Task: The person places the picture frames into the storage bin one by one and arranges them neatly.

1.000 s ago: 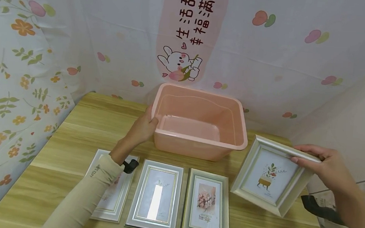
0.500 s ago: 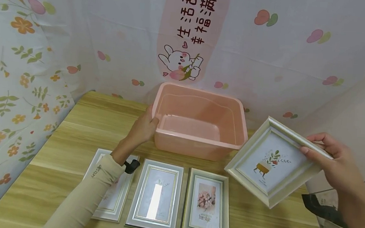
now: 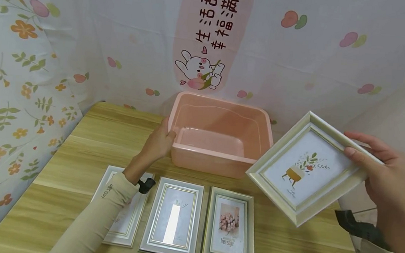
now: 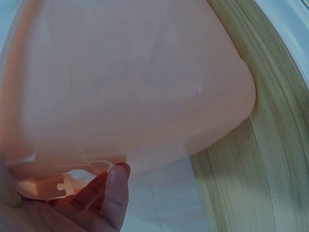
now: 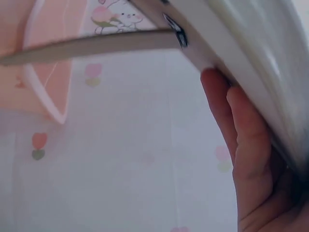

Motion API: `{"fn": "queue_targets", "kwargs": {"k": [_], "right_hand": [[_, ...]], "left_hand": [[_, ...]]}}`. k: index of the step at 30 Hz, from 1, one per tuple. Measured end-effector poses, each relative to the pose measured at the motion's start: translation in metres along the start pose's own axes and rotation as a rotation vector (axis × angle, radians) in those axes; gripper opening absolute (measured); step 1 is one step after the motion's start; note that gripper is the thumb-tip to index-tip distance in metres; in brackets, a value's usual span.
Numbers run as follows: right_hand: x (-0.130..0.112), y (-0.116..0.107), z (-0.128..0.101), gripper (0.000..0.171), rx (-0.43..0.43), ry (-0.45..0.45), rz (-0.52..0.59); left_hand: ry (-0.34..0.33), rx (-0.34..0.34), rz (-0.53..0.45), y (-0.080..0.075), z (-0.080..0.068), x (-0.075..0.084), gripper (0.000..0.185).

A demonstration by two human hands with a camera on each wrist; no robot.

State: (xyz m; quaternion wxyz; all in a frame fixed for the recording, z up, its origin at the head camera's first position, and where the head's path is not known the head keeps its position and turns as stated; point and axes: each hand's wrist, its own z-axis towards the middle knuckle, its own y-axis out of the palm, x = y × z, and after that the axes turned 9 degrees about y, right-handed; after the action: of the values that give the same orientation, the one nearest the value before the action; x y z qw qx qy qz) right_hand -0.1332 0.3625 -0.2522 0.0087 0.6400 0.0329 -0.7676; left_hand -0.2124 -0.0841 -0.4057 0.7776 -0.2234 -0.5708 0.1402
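My left hand (image 3: pixel 158 142) grips the left rim of a pink plastic basin (image 3: pixel 217 164), fingers outside and thumb over the edge. In the left wrist view the basin's pink wall (image 4: pixel 145 72) fills most of the picture above the fingers (image 4: pixel 116 193). On the right, my right hand (image 3: pixel 383 170) holds up a cream picture frame (image 3: pixel 268 182) with a potted-plant print. The picture frame is tilted in the air, one corner overlapping the basin's front right corner in the head view. Behind it a support leg (image 5: pixel 96 46) sticks out, seen past the right hand (image 5: pixel 251 150).
Three picture frames lie in a row on the wooden table (image 3: pixel 58 162): a white one (image 3: pixel 126 228) partly under my left sleeve, a silver-white one (image 3: pixel 151 218) with glare, and a cream one (image 3: pixel 251 235) with a flower print. A patterned cloth (image 3: pixel 135 24) hangs behind the basin.
My right hand has raised the picture frame and turned it clockwise, bringing its lower corner over toward the basin. The left hand, the basin and the frames on the table stay put.
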Motion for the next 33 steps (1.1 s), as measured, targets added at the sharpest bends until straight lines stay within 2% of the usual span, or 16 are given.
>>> {"fn": "queue_targets", "kwargs": {"k": [8,15,20,24,33], "right_hand": [[-0.010,0.009,0.010,0.040,0.139,-0.031,0.110],[-0.008,0.021,0.030,0.042,0.162,-0.046,0.324],[-0.009,0.034,0.042,0.044,0.216,-0.035,0.315],[-0.009,0.044,0.048,0.045,0.244,-0.028,0.265],[-0.001,0.057,0.058,0.041,0.332,-0.027,0.205]], "left_hand": [[-0.005,-0.006,-0.024,0.003,0.001,0.000,0.049],[0.002,-0.013,-0.041,0.002,-0.003,0.000,0.051],[0.010,-0.007,-0.044,0.001,-0.004,0.000,0.051],[0.016,0.003,-0.036,0.002,-0.003,0.000,0.050],[0.007,-0.011,-0.030,0.001,-0.004,0.003,0.049]]}}
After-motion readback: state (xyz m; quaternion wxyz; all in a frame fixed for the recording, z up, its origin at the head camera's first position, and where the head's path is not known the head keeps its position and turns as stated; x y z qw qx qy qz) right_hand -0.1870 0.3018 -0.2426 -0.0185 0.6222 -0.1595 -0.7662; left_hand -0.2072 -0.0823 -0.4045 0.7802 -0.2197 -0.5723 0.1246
